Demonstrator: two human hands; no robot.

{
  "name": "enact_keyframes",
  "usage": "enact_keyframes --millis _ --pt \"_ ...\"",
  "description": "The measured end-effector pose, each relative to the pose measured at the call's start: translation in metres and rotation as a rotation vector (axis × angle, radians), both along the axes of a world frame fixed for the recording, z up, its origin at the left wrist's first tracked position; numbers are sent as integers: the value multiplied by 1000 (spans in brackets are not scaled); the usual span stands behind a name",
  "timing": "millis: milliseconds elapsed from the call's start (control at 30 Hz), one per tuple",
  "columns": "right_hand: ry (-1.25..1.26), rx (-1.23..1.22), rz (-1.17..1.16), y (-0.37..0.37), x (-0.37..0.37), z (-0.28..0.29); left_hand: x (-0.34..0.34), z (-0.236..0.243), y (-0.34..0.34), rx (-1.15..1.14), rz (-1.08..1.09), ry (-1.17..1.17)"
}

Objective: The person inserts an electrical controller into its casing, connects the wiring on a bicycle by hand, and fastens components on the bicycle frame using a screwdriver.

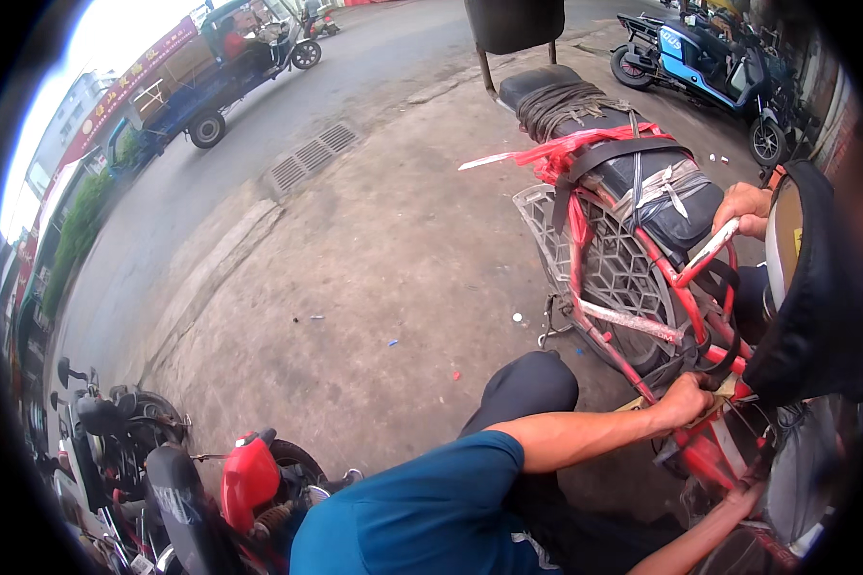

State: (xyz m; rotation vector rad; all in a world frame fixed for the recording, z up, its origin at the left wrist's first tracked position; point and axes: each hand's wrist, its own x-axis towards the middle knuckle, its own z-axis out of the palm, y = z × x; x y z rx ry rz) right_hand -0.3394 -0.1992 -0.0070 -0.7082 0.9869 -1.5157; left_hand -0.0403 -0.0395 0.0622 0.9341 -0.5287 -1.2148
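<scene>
My left hand (686,399) is closed beside a worn red tubular motorbike frame (633,321), next to a black strap (729,356); what its fingers grip, I cannot make out. A thin yellowish piece (632,405) shows by the wrist. Lower down, my right hand (744,498) reaches against the red bodywork (705,460), its fingers hidden. Another person's hand (741,209) rests at the frame's red-and-white bar (714,249). A large black cloth-like shape (815,297) covers part of the machine on the right. Over the rear wheel stands a long dark seat (676,196) wrapped with cords and red plastic.
A black backrest (516,24) rises behind the seat. Parked motorbikes, one with a red tank (249,479), stand at lower left. A blue scooter (695,62) is at upper right. A blue cargo tricycle (177,105) is on the road, beyond a drain grate (314,155).
</scene>
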Motion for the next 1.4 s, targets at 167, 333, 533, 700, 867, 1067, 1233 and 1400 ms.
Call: enact_keyframes --millis 167,333,533,700,867,1067,1233,1400 --pt "-75 -81 95 17 -4 2 3 2 0 57 16 -125" --pt "-147 -158 130 33 21 13 4 9 7 35 10 -131" --pt "-165 115 -206 24 29 31 8 12 12 61 -28 -195" --pt "-111 5 -46 36 21 29 8 14 8 37 -20 -189" --pt "-152 -13 138 53 37 41 15 17 10 36 -69 -126" --pt "-149 -178 -3 -7 -31 -46 2 26 23 14 -112 -103" --pt "-130 -35 -157 65 30 40 -3 10 19 49 -87 -191" --pt "-218 -117 -166 80 79 72 16 28 27 64 -78 -34"
